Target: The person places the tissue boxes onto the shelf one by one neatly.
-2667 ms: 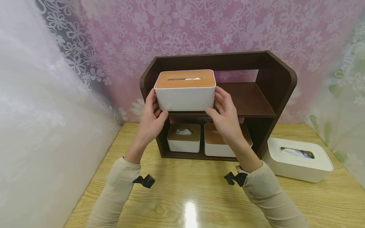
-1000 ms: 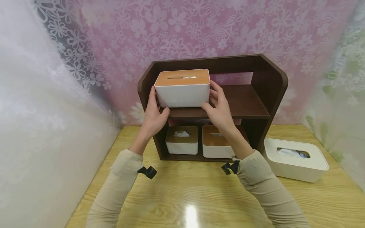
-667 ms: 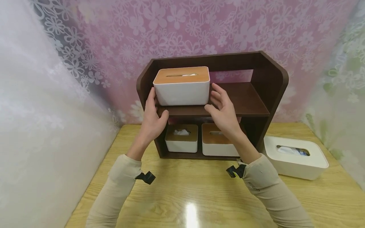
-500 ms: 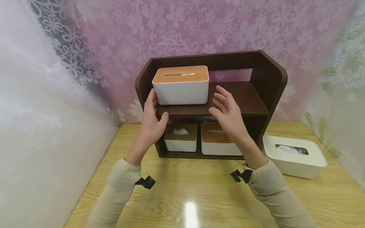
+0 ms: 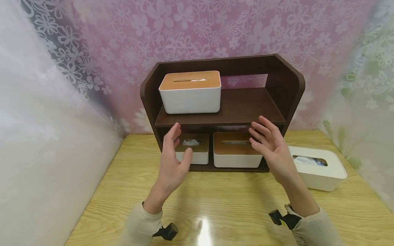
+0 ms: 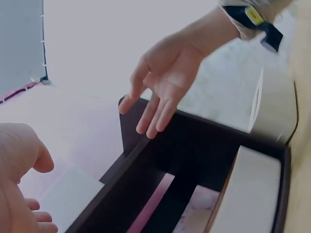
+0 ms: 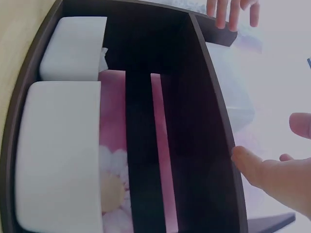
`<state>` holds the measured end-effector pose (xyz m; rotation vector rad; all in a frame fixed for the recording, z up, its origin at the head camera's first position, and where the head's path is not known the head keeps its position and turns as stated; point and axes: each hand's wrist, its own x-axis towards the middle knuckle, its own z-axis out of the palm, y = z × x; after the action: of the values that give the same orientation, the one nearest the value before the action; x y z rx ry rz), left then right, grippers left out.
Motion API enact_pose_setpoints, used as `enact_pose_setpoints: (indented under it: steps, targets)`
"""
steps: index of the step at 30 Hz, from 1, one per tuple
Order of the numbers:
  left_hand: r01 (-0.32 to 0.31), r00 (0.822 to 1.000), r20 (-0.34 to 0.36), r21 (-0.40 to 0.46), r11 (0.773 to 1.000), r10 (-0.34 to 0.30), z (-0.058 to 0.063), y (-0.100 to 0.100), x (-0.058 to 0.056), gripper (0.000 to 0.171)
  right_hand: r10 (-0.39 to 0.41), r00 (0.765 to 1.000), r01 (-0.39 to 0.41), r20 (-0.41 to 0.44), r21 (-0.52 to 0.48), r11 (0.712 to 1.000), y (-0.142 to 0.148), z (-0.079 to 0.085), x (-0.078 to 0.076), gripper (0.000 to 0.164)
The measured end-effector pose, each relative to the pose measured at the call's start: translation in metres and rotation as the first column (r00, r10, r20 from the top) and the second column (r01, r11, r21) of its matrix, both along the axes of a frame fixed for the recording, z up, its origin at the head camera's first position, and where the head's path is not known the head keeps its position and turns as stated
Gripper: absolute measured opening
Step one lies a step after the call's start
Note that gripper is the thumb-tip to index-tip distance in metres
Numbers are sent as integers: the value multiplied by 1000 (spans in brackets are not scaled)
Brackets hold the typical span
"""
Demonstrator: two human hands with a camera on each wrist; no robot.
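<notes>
A white tissue box with a wood-look lid (image 5: 190, 99) stands on the left of the upper shelf (image 5: 246, 106), apart from both hands. My left hand (image 5: 173, 164), fingers relaxed and holding nothing, hangs in front of the small tissue box (image 5: 197, 158) in the lower compartment and hides part of it. In front of the shelf unit's right side is my right hand (image 5: 274, 150), also bare, its fingers spread loosely. It partly covers the right edge of the longer tissue box (image 5: 237, 160) on the lower level. Both hands also appear in the left wrist view.
A cream tissue box (image 5: 320, 171) stands on the wooden table (image 5: 215, 198) right of the dark brown shelf unit (image 5: 286, 78). Behind the unit hangs a pink flowered curtain (image 5: 197, 30); a white curtain (image 5: 55, 136) lines the left side.
Both hands held the wood-lidded tissue box and set it back on the upper shelf. The right hand let go first, then the left; both have drawn down and toward me, the right also rightward.
</notes>
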<state>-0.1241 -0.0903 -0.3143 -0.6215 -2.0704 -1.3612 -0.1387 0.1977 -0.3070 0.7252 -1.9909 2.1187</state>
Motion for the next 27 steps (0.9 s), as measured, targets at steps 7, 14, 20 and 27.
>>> enact_pose_setpoints:
  steps: [7,14,20,27]
  targets:
    - [75,989,119,69,995,-83,-22,16,12,69,58,993,-78,-99,-210,975,30,-22,11,66]
    - [164,969,182,46,985,-170,-42,37,18,62,1,994,-47,-110,-415,909,67,-33,11,63]
    - [283,931,241,-10,959,-273,-57,63,20,61,-32,995,-24,-96,-531,847,94,-35,8,63]
    - [414,856,362,-51,909,-370,-72,96,13,61,-118,993,103,0,-481,871,136,-44,4,65]
